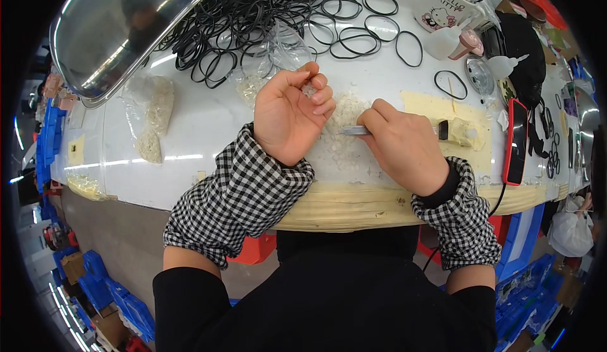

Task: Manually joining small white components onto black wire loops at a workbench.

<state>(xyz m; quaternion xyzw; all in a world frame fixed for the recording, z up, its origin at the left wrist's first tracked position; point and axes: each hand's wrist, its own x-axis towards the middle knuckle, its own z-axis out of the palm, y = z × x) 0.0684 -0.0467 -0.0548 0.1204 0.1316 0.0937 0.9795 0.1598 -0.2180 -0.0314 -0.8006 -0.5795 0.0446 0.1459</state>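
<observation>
My left hand (289, 117) is turned palm up over the table, its fingers curled in. Something small and pale shows between those fingers, too small to name. My right hand (408, 146) pinches a pair of slim metal tweezers (355, 130), pointing left. Their tip is at a loose heap of small whitish pieces (348, 108) on the white tabletop. Some of these pieces are scattered toward the near edge. Just behind my left hand lies a clear plastic bag (250, 86) with similar pieces in it.
Black rubber rings (253, 17) pile up at the back, beside a large metal tray (120, 29). A second bag of pale pieces (155, 118) lies left. Yellow tape (423, 105), a red-cased phone (517, 143) and white squeeze bottles (504, 66) are right. Wood-coloured padding (354, 208) lines the near edge.
</observation>
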